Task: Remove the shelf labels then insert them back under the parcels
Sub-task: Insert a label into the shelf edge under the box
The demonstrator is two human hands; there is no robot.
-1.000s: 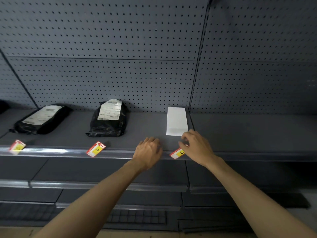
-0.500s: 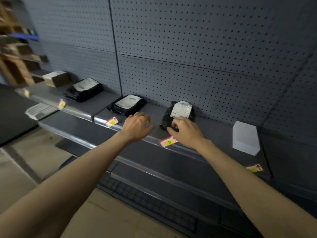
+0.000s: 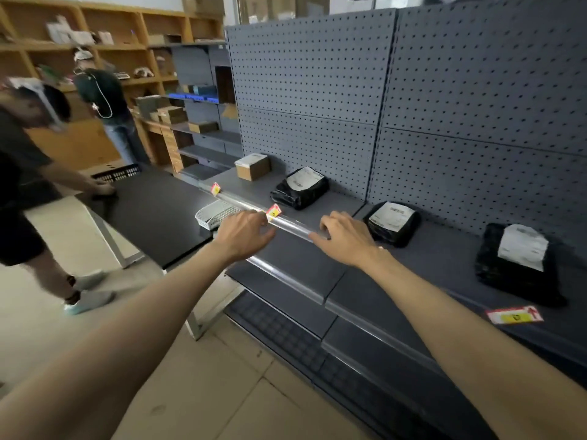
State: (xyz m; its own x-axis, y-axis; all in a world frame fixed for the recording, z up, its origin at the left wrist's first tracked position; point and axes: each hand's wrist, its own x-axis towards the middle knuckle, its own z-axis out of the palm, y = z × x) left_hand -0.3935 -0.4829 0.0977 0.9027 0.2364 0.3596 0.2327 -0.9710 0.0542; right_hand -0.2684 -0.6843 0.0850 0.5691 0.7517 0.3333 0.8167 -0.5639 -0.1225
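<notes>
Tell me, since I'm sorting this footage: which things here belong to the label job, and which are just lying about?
Part of the job:
- shelf labels
- black parcels
- cardboard box
- clear label rail
- left hand, right hand, both empty

Just lying about:
- white basket
- black table
- black crate

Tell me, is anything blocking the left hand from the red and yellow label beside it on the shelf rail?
Nothing visible does. The left hand hovers at the clear shelf rail, its fingers right beside the label, with only open rail between them.
</notes>
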